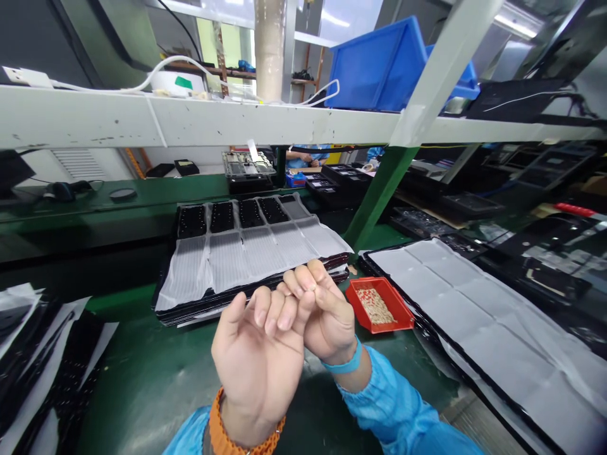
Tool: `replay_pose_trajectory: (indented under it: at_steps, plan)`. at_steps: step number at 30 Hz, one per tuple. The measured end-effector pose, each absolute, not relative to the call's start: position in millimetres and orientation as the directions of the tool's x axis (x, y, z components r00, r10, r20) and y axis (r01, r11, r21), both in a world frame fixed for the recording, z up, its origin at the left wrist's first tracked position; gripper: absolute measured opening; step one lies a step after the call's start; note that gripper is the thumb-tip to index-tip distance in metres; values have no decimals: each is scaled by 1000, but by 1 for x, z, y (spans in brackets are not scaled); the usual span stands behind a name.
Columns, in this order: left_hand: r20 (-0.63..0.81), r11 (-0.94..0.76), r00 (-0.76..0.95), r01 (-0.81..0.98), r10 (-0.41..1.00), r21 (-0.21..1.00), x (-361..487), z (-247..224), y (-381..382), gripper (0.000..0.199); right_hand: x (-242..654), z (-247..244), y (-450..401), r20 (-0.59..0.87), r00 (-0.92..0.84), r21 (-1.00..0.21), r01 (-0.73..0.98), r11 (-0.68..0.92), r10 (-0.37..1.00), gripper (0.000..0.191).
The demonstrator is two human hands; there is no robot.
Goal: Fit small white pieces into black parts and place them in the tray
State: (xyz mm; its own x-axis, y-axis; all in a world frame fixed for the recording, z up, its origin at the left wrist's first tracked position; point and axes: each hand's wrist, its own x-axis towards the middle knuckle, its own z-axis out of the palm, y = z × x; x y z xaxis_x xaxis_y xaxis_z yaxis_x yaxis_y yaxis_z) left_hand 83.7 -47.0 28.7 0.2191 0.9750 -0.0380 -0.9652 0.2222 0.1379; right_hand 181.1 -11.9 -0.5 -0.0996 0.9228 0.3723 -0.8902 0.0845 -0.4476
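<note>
My left hand [260,357] is palm up in the middle of the view, its thumb held out and its fingers loosely curled over a bare palm. Beside it, touching its fingertips, my right hand [331,319] is closed in a pinch; anything between thumb and forefinger is too small to make out. Just right of my hands sits a red tray [403,313] holding many small tan and red pieces. Behind them lies a stack of black trays [165,309], topped by a white sheet [227,262] folded back from several dark flat parts [221,218].
On the right lies another black tray under a white sheet [455,297]. Black trays with white liners [52,366] lean at the left. A green post [379,196] and a white shelf beam [213,120] stand ahead, with a blue bin [374,69] above. A co-worker's sleeve [303,161] shows beyond.
</note>
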Motion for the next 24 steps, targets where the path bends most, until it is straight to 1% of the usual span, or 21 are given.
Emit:
replay_pose_trajectory:
  at_steps: [2,4,9,15,21,24]
  plan:
    - [-90,246,236,-963,968,112,83,31,-48,43,182,0,-11,386,-127,-463,-883,74,914,32]
    - [-105,249,238,-963,966,108,82,32,-48,45,183,1,-11,402,-140,-478,-875,78,905,34]
    - [-32,197,195,-967,980,159,85,29,-48,44,180,1,-12,418,-124,-480,-872,102,900,34]
    - [45,110,125,-962,991,250,88,24,-46,42,176,0,-14,362,-64,-495,-859,134,930,34]
    - [70,93,111,-969,991,229,91,21,-41,40,177,1,-18,287,-5,-502,-853,146,958,30]
    - [75,87,105,-974,992,209,92,20,-40,39,177,1,-19,279,9,-493,-857,151,960,27]
